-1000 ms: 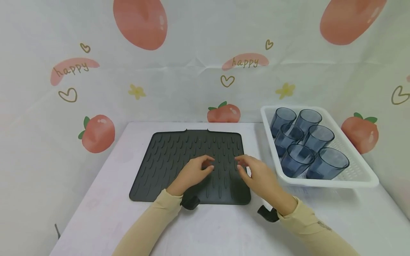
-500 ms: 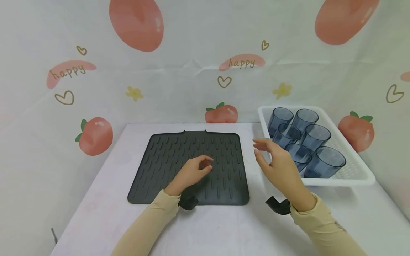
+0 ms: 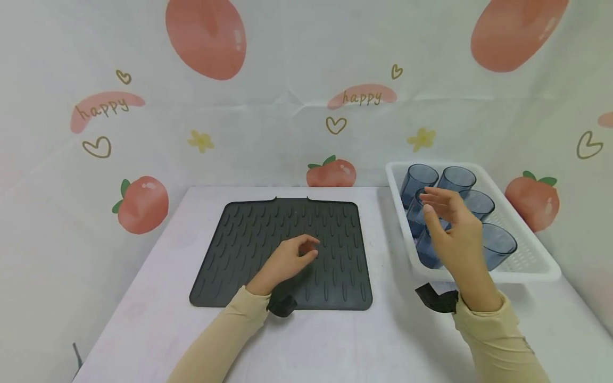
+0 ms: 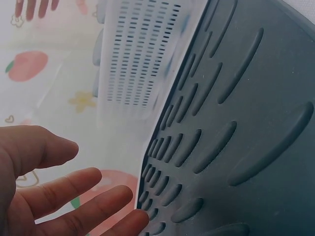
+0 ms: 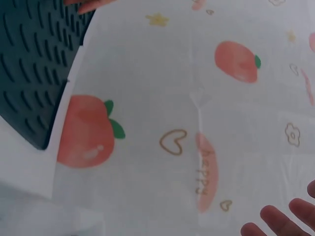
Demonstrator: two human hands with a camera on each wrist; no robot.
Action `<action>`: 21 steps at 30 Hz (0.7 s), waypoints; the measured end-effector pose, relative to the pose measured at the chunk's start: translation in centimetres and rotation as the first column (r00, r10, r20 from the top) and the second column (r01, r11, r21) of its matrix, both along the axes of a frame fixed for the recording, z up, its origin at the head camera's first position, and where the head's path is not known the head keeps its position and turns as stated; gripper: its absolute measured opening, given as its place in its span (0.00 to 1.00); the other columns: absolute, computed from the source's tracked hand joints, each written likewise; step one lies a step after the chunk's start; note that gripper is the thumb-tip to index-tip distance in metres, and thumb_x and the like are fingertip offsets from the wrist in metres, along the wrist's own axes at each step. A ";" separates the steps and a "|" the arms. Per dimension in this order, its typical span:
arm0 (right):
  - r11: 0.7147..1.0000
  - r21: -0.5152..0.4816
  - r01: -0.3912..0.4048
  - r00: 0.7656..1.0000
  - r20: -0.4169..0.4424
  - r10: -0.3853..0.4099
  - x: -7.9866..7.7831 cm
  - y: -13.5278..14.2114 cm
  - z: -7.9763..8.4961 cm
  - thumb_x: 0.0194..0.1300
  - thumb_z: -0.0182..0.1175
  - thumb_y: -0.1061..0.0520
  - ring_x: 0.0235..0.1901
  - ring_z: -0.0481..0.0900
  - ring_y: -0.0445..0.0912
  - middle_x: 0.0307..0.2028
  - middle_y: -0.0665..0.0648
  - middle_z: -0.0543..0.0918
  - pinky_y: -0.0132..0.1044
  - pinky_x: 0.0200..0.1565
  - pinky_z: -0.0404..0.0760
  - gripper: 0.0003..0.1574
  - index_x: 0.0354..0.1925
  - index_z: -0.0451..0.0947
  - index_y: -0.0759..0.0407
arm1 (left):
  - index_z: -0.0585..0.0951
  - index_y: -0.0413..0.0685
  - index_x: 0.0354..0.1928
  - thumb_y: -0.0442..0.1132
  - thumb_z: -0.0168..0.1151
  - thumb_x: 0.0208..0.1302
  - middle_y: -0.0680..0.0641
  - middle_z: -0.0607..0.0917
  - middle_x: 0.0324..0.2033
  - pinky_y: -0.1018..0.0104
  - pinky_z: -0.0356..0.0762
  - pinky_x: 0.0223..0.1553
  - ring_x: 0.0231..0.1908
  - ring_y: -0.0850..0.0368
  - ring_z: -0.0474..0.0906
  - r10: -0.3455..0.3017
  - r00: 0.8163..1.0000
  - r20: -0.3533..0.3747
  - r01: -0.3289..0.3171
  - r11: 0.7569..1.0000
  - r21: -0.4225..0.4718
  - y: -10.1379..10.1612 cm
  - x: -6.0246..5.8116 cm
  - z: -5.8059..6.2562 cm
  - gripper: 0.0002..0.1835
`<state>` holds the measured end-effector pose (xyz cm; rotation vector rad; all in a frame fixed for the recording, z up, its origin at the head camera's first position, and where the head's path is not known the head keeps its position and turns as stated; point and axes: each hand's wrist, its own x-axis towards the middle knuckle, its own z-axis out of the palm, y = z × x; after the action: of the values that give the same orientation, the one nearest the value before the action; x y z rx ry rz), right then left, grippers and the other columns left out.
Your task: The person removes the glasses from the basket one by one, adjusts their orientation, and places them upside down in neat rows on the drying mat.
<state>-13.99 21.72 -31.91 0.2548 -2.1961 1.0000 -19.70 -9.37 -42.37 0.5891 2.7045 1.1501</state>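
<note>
A black ridged drying mat lies flat on the table. Over its middle hovers my left hand, fingers loosely bent and holding nothing; the left wrist view shows those fingers spread beside the mat. To the right, several blue-tinted glass tumblers stand in a white plastic basket. My right hand is above the nearer tumblers, thumb and fingers apart with nothing gripped, and it covers part of them. Only fingertips of that hand show in the right wrist view.
The white table runs along the front of the mat and basket. Behind it hangs a pale cloth printed with fruit, hearts and flowers. The basket's perforated side faces the mat. A thin dark object is at the lower left.
My right hand has moved right, from over the mat's right edge to above the tumblers in the basket. My left hand has stayed in place over the mat.
</note>
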 end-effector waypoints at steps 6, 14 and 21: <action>0.987 -0.136 0.080 0.995 0.068 -0.071 0.5 1.2 0.8 0.71 0.53 0.60 0.43 0.73 0.21 0.48 0.50 0.83 0.15 0.48 0.71 0.20 0.60 0.73 0.58 | 0.78 0.51 0.58 0.45 0.58 0.70 0.51 0.84 0.46 0.54 0.80 0.47 0.49 0.53 0.80 0.002 1.000 0.004 -0.002 1.000 0.007 0.0 0.1 0.1 0.17; 0.957 -0.241 0.160 0.987 0.041 -0.154 0.0 3.3 0.3 0.70 0.54 0.57 0.43 0.77 0.25 0.43 0.30 0.79 0.17 0.47 0.74 0.19 0.59 0.75 0.52 | 0.78 0.50 0.57 0.45 0.58 0.70 0.52 0.84 0.45 0.55 0.80 0.46 0.49 0.54 0.80 0.013 1.000 0.007 -0.013 1.000 0.012 -0.1 0.2 0.2 0.17; 0.921 -0.320 0.223 0.973 0.020 -0.228 -0.6 5.0 -0.5 0.69 0.55 0.57 0.42 0.78 0.27 0.42 0.31 0.80 0.18 0.44 0.74 0.19 0.57 0.77 0.52 | 0.78 0.52 0.57 0.46 0.58 0.70 0.52 0.84 0.46 0.55 0.80 0.48 0.50 0.54 0.80 0.017 1.000 0.007 -0.017 1.000 0.017 -0.2 0.2 0.0 0.17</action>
<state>-14.55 26.68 -32.40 -0.1372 -1.9548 1.1947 -19.51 -9.59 -42.33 0.5652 2.7014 1.1783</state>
